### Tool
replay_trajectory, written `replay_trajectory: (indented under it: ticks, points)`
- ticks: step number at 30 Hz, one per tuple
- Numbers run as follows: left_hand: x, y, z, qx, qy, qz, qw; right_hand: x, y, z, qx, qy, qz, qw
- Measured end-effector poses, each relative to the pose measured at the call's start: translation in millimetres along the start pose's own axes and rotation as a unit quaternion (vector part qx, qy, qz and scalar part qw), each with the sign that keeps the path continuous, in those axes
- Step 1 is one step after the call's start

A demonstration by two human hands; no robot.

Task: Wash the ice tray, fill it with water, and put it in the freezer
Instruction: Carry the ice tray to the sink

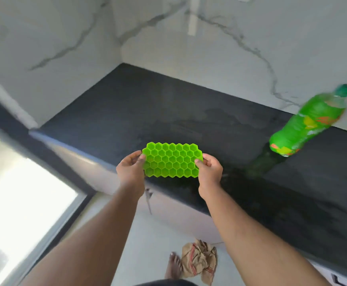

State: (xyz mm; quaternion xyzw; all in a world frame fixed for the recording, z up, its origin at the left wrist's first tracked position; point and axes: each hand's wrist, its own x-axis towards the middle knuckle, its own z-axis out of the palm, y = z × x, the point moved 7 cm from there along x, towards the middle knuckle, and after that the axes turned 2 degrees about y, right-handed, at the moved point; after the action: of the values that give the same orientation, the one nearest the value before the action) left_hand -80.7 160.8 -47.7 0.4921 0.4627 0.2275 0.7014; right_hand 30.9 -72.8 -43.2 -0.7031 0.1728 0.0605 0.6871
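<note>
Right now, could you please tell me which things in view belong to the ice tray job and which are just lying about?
Job: green ice tray, held at its ends by the left hand and right hand.
Lying about: green bottle on the black counter; cloth on the floor.

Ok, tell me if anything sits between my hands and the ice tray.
Nothing visible does. The left hand and right hand already pinch the green ice tray by its short ends, above the front edge of the black counter. No sink or freezer is in view.
</note>
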Motion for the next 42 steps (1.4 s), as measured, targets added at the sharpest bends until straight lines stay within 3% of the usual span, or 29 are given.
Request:
replay_trajectory:
  ticks: [10,20,26,32,42]
  points:
    - [-26,19,-288,-0.168,0.192,-0.017,0.967,-188,63,184,-0.017,-0.224,0.053,0.973]
    - [-102,17,-561,-0.284,0.345,0.02,0.894,-432,132,311,-0.039,-0.419,0.099,0.902]
    - [-160,-8,-664,-0.354,0.375,0.015,0.857,-554,163,340,-0.109,-0.533,0.148,0.826]
    - [-204,-39,-753,-0.379,0.381,-0.006,0.843,-682,204,373,-0.135,-0.602,0.227,0.754]
    - [-301,-56,-932,-0.463,0.55,0.051,0.693,-918,279,415,-0.236,-0.711,0.257,0.611]
